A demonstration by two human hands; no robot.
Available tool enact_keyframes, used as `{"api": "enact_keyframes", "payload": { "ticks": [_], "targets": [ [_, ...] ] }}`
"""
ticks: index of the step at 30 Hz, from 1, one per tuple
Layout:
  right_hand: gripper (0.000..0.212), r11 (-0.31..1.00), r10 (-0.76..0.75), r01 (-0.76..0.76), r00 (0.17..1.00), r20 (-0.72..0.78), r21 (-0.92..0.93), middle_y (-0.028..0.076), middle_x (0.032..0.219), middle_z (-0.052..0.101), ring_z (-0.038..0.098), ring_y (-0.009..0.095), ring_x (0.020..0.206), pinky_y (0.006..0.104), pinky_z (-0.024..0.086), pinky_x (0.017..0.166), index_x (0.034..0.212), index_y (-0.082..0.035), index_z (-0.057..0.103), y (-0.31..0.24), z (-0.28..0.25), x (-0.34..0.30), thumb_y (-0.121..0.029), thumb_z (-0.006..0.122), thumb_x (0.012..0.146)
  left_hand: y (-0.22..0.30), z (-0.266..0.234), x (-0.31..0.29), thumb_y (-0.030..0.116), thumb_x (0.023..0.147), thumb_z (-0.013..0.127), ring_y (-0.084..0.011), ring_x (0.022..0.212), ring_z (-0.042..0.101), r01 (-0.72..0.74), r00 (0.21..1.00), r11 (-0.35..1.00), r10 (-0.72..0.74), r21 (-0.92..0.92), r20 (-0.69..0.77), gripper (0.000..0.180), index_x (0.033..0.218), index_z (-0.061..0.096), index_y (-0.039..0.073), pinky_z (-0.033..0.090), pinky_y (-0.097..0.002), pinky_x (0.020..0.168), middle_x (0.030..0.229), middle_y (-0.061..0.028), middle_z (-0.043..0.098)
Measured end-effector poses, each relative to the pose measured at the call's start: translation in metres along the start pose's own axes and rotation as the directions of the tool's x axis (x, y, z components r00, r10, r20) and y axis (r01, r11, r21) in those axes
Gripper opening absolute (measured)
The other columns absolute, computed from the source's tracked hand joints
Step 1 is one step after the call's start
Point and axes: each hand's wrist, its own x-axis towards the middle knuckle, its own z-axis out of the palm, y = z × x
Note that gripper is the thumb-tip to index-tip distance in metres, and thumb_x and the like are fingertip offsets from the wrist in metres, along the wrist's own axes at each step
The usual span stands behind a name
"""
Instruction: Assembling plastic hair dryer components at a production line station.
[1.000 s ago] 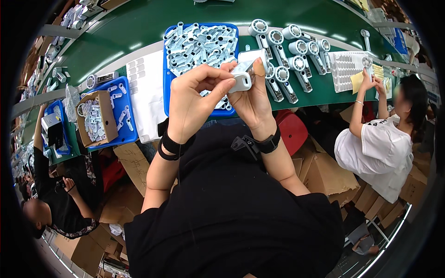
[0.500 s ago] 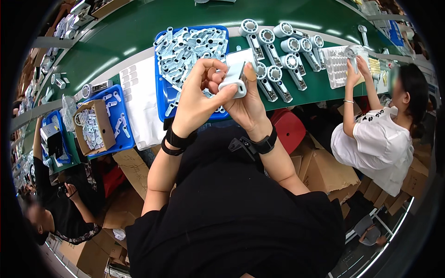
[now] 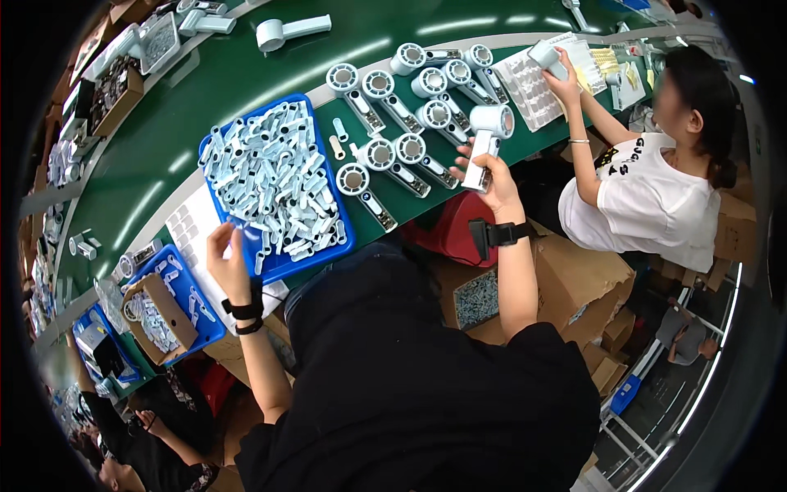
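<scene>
My right hand [image 3: 502, 190] is wrapped round the handle of a pale handheld fan [image 3: 489, 123]. Its round head points up, and electronic parts show at the handle's lower end. Beside the left edge of a blue tray [image 3: 348, 238], my left hand [image 3: 229, 264] has its fingers bent but apart, with nothing visible in them. Heaped in that tray are many small pale-blue plastic handle covers [image 3: 270, 176]. Several more handheld fans [image 3: 379, 156] lie in rows on the green table between the tray and my right hand, their handles uncovered.
Two loose covers [image 3: 337, 148] lie right of the tray. A white sheet [image 3: 190, 230] and a smaller blue tray [image 3: 215, 328] with a cardboard box [image 3: 182, 316] are at left. On the right, a co-worker [image 3: 648, 189] holds a pale part. A red stool [image 3: 455, 230] and cartons [image 3: 574, 279] stand below the table.
Both hands were together on the fan; now my right hand alone holds it, farther right. My left hand has let go and moved left beside the tray. The view has turned.
</scene>
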Motion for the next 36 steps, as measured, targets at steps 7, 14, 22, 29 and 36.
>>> {"api": "enact_keyframes", "payload": {
  "ticks": [7, 14, 22, 29, 36],
  "targets": [
    [0.040, 0.890, -0.372, 0.246, 0.879, -0.298, -0.385, 0.009, 0.091, 0.057, 0.057, 0.019, 0.084, 0.0311, 0.049, 0.071, 0.116, 0.001, 0.046, -0.027, -0.147, 0.085, -0.006, 0.060, 0.079, -0.099, -0.015, 0.012, 0.008, 0.080, 0.059, -0.0255, 0.091, 0.053, -0.011, 0.990, 0.859, 0.081, 0.511, -0.114, 0.025, 0.104, 0.057, 0.002, 0.042, -0.0342, 0.080, 0.101, -0.0134, 0.054],
    [0.037, 0.891, -0.367, 0.235, 0.876, -0.312, -0.388, 0.012, 0.100, 0.055, 0.055, 0.022, 0.090, 0.0325, 0.044, 0.078, 0.114, 0.001, 0.050, -0.048, -0.185, 0.106, -0.014, 0.060, 0.082, -0.120, -0.010, 0.027, 0.003, 0.078, 0.058, -0.0291, 0.097, 0.050, -0.038, 0.996, 0.775, 0.083, 0.630, -0.042, 0.029, 0.107, 0.056, 0.003, 0.041, -0.0351, 0.083, 0.105, -0.0156, 0.050],
    [0.042, -0.210, -0.822, -0.141, 0.561, 0.096, -0.967, 0.018, 0.104, 0.051, 0.046, 0.034, 0.097, 0.0410, 0.035, 0.090, 0.108, -0.005, 0.057, -0.111, -0.086, 0.158, -0.032, 0.061, 0.077, -0.116, -0.022, 0.030, 0.001, 0.075, 0.062, -0.0263, 0.087, 0.054, 0.053, 0.998, 0.742, -0.010, 0.668, -0.068, 0.025, 0.099, 0.059, 0.002, 0.043, -0.0332, 0.078, 0.098, -0.0119, 0.052],
    [0.061, -0.449, -0.259, 0.558, 0.667, 0.699, -0.698, 0.016, 0.125, 0.044, 0.041, 0.030, 0.116, 0.0403, 0.031, 0.099, 0.125, -0.006, 0.040, -0.102, 0.093, 0.328, -0.030, 0.064, 0.074, -0.112, -0.018, 0.044, 0.003, 0.073, 0.063, -0.0231, 0.067, 0.056, 0.160, 0.981, 0.815, -0.072, 0.557, -0.178, 0.011, 0.083, 0.060, 0.002, 0.045, -0.0319, 0.063, 0.083, -0.0097, 0.055],
    [0.068, -0.544, -0.071, 0.696, 0.518, 0.852, -0.469, 0.015, 0.110, 0.055, 0.053, 0.033, 0.098, 0.0425, 0.043, 0.083, 0.125, -0.009, 0.041, -0.043, 0.179, 0.378, -0.028, 0.071, 0.067, -0.107, -0.022, 0.044, 0.005, 0.075, 0.061, -0.0259, 0.064, 0.059, 0.135, 0.966, 0.810, 0.020, 0.570, -0.258, 0.004, 0.079, 0.063, 0.004, 0.047, -0.0324, 0.059, 0.074, -0.0121, 0.059]
  ]
}}
